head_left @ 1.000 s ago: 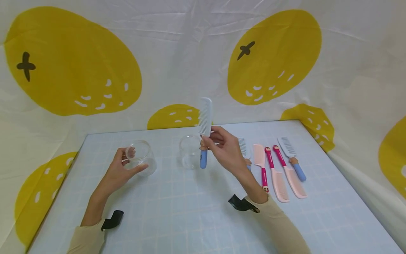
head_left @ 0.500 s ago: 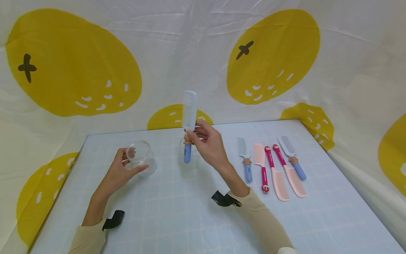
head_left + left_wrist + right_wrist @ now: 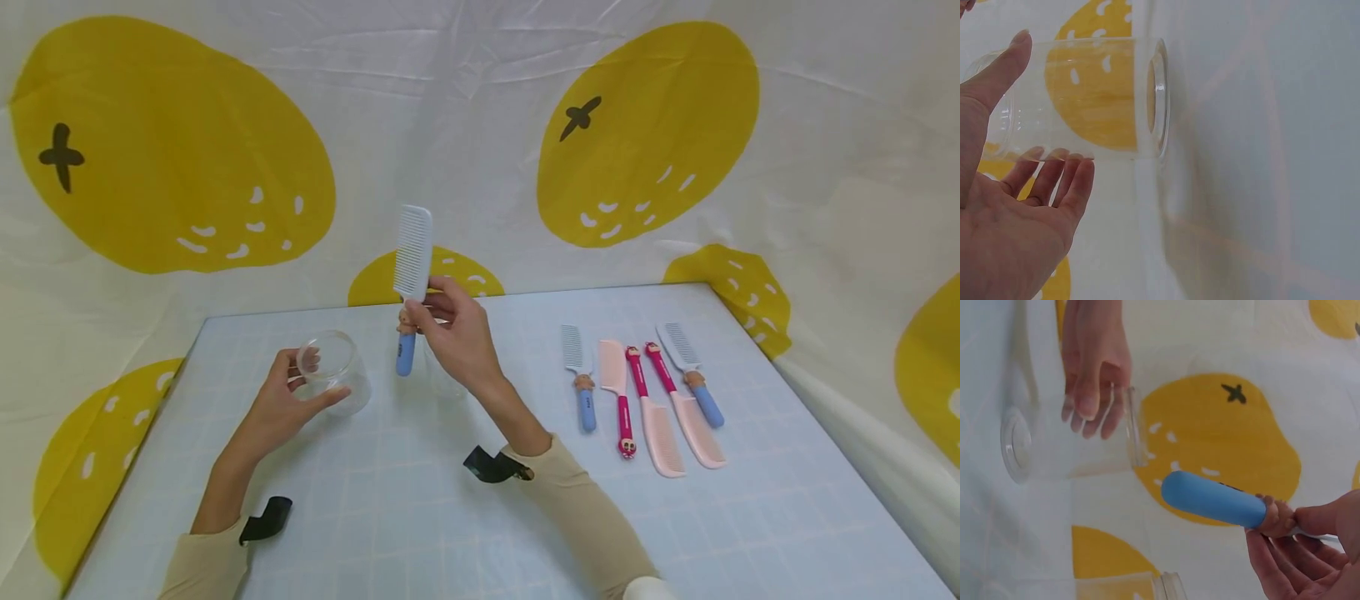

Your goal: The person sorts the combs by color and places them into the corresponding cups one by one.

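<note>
My left hand (image 3: pixel 288 404) holds a clear glass jar (image 3: pixel 351 392) standing on the table, with the thumb on one side and the fingers along the other. In the left wrist view the fingertips (image 3: pixel 1082 172) rest against the jar's wall. My right hand (image 3: pixel 461 337) pinches a comb (image 3: pixel 413 250) at the small brown figure between its pale blue teeth and blue handle. The comb is upright, handle down, in the air to the right of the held jar. The right wrist view shows the handle (image 3: pixel 1213 499) near the jar's mouth.
A second glass jar (image 3: pixel 444 382) stands partly hidden behind my right hand. On the right of the table (image 3: pixel 420 517) lie several combs: a blue-handled one (image 3: pixel 586 408), pink ones (image 3: pixel 625 417) and another blue-handled one (image 3: pixel 705 402). A fruit-patterned cloth (image 3: pixel 450 125) hangs behind.
My right hand has carried the comb leftward and slightly up, past the second jar toward the held one. The left hand and its jar have stayed in place.
</note>
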A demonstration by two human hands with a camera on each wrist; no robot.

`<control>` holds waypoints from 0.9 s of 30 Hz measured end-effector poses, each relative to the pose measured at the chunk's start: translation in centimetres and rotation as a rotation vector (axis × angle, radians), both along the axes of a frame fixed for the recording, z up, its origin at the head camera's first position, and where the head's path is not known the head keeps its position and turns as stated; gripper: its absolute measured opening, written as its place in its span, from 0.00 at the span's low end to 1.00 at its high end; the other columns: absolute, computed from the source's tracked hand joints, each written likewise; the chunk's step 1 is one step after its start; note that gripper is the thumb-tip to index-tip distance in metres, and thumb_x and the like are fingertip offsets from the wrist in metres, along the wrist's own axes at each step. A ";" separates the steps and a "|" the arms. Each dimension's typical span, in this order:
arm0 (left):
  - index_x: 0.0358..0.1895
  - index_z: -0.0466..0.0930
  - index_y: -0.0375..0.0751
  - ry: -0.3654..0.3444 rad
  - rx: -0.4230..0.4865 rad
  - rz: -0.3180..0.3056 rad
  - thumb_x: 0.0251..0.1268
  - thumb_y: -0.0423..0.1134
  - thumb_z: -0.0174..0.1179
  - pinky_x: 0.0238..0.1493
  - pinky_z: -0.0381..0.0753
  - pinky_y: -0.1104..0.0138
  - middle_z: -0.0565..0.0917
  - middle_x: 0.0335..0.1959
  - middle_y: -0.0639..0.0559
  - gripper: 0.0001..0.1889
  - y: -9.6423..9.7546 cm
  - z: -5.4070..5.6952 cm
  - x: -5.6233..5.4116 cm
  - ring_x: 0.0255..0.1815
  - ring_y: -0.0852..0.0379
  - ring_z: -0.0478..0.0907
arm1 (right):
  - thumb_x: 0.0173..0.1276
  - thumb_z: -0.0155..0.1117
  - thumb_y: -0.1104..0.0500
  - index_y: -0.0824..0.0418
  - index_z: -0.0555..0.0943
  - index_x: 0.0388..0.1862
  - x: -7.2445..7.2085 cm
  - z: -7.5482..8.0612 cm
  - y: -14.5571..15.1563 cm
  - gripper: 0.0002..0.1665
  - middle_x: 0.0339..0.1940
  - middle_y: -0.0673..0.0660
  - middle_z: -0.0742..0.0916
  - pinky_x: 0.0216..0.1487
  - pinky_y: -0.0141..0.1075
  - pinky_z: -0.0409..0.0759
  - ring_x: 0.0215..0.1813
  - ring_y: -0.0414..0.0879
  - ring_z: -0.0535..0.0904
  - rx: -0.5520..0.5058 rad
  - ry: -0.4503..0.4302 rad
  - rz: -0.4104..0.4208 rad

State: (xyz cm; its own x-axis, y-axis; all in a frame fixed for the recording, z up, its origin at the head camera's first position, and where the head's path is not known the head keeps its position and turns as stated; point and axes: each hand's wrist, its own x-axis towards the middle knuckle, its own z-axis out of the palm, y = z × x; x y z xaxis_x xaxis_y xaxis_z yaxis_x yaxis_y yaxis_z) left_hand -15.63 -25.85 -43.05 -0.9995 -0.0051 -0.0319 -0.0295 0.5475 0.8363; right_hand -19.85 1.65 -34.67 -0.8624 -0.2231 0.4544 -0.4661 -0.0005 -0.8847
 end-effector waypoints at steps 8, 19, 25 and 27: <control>0.73 0.50 0.33 -0.009 0.002 0.007 0.60 0.55 0.75 0.70 0.66 0.36 0.61 0.71 0.31 0.51 0.1 -0.1 0.0 0.72 0.28 0.61 | 0.76 0.64 0.64 0.67 0.75 0.66 -0.3 -0.1 -2.0 0.22 0.55 0.65 0.87 0.48 0.36 0.87 0.50 0.53 0.89 -0.038 0.007 0.025; 0.72 0.49 0.34 -0.008 0.010 -0.006 0.62 0.56 0.73 0.68 0.68 0.36 0.60 0.71 0.30 0.51 0.0 0.0 0.1 0.73 0.27 0.61 | 0.75 0.64 0.66 0.68 0.75 0.65 -0.6 -0.1 -4.6 0.21 0.54 0.66 0.87 0.51 0.36 0.86 0.51 0.52 0.89 -0.117 0.055 0.066; 0.73 0.47 0.34 -0.021 0.011 -0.004 0.62 0.57 0.73 0.68 0.68 0.36 0.59 0.71 0.30 0.52 0.0 0.0 0.0 0.73 0.27 0.61 | 0.75 0.64 0.66 0.69 0.75 0.63 -0.8 -0.4 -6.1 0.21 0.53 0.67 0.87 0.52 0.35 0.86 0.52 0.54 0.88 -0.150 0.058 0.080; 0.73 0.48 0.34 -0.016 0.013 -0.005 0.62 0.56 0.73 0.69 0.67 0.36 0.59 0.71 0.30 0.51 0.0 0.1 0.1 0.73 0.27 0.60 | 0.75 0.64 0.66 0.69 0.75 0.63 -0.8 -0.6 -6.6 0.20 0.53 0.67 0.87 0.51 0.34 0.86 0.52 0.55 0.88 -0.155 0.054 0.082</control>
State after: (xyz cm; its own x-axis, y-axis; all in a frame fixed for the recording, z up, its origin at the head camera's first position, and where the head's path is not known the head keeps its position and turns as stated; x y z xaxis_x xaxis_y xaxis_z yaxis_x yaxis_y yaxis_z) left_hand -15.57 -25.85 -42.96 -0.9988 0.0008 -0.0484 -0.0404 0.5372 0.8425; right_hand -20.62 -4.95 -35.28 -0.8177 -0.2157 0.5338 -0.5054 -0.1752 -0.8449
